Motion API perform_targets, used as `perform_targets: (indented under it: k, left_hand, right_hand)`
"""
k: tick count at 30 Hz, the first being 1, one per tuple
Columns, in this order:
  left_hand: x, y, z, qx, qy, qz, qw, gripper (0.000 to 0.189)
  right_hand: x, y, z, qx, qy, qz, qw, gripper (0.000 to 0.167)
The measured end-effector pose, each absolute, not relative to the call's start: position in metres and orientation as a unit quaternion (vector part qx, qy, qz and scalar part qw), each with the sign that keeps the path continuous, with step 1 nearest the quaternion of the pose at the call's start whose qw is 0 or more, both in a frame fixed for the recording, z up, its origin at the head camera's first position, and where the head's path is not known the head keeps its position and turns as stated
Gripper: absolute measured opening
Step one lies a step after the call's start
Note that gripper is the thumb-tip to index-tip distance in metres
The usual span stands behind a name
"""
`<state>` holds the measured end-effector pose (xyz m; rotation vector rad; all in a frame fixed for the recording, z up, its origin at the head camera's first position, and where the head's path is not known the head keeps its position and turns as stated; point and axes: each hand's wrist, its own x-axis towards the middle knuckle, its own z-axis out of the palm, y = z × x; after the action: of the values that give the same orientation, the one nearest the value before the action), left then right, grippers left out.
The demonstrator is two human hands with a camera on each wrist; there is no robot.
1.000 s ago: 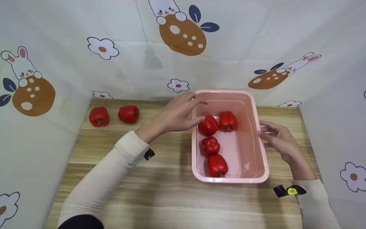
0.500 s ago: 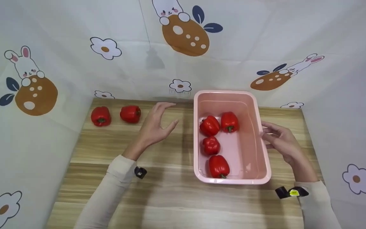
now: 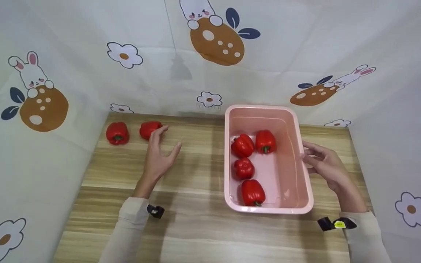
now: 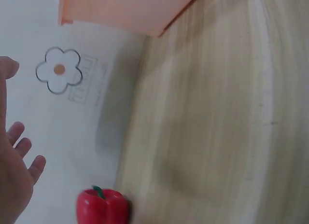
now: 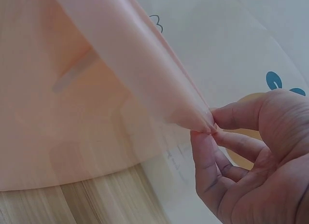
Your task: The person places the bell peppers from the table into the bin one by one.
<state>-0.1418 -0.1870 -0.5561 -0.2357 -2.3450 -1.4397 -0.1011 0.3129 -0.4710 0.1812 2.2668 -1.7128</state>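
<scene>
My left hand (image 3: 158,160) hangs with fingers spread and nothing between them, its fingertips overlapping a red bell pepper (image 3: 148,129) in the head view. That view has another red bell pepper (image 3: 117,133) further left. The left wrist view catches one pepper (image 4: 102,208) at its lower edge, below my left fingers (image 4: 36,168). With my right hand (image 3: 325,166) I pinch the right rim of a pink plastic bin (image 3: 270,175) between thumb and fingertips; the right wrist view shows this grip on the rim (image 5: 169,96) closely. Several red bell peppers (image 3: 253,192) lie inside, mostly along the bin's left side.
A wood-grain table (image 3: 196,164) carries everything. Pale cloth walls (image 3: 152,80) printed with rabbits and flowers enclose it at the back and both sides. The bin stands right of centre, close to the back wall.
My left hand has left the bin's left side and moved left across the table to the loose pepper nearest the bin. My right hand has stayed at the bin's rim.
</scene>
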Motion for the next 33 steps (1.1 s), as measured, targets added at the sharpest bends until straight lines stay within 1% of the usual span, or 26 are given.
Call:
perform_targets:
  k: [1, 5, 8, 11, 17, 20, 26, 33]
  left_hand:
    - [-0.141, -0.189, -0.562, -0.075, -0.829, -0.517, 0.198, 0.066]
    - [-0.128, -0.19, -0.563, -0.031, -0.809, -0.539, 0.231, 0.067]
    - [-0.117, -0.192, -0.561, 0.008, -0.796, -0.554, 0.243, 0.069]
    - [-0.115, -0.2, -0.578, 0.044, -0.789, -0.56, 0.249, 0.073]
    - [-0.125, -0.215, -0.631, 0.072, -0.781, -0.558, 0.27, 0.078]
    - [-0.128, -0.22, -0.646, 0.075, -0.786, -0.551, 0.27, 0.076]
    - [-0.141, -0.229, -0.658, 0.073, -0.803, -0.526, 0.27, 0.073]
    - [-0.163, -0.238, -0.662, 0.085, -0.801, -0.528, 0.27, 0.074]
  right_hand:
    - [-0.101, 0.313, -0.471, 0.064, 0.788, -0.595, 0.146, 0.059]
    - [-0.102, 0.312, -0.472, 0.065, 0.787, -0.596, 0.148, 0.059]
    - [-0.103, 0.31, -0.473, 0.064, 0.785, -0.598, 0.147, 0.059]
    - [-0.103, 0.31, -0.473, 0.062, 0.785, -0.598, 0.147, 0.059]
    - [-0.101, 0.312, -0.471, 0.069, 0.789, -0.592, 0.148, 0.059]
    - [-0.101, 0.313, -0.471, 0.068, 0.789, -0.592, 0.15, 0.059]
    - [-0.102, 0.313, -0.472, 0.072, 0.788, -0.592, 0.152, 0.059]
    - [-0.102, 0.315, -0.471, 0.071, 0.788, -0.593, 0.152, 0.058]
